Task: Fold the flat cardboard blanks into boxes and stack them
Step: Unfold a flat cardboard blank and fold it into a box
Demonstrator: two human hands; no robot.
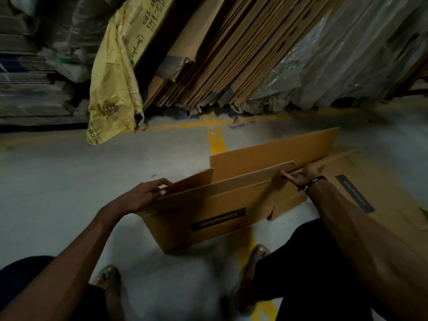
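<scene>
long cardboard box [208,212] sat half-formed above grey floor [58,181], between person's knees, "crompton" label facing camera. left hand [146,193] gripped box's left end flap, fingers curled over edge. right hand [301,177] pinched top flap at far right end, beaded band on wrist. flat blank [370,193] lay on floor just right. stacked cardboard sheets [231,54] leaned behind, beside yellow sack [111,89].
</scene>
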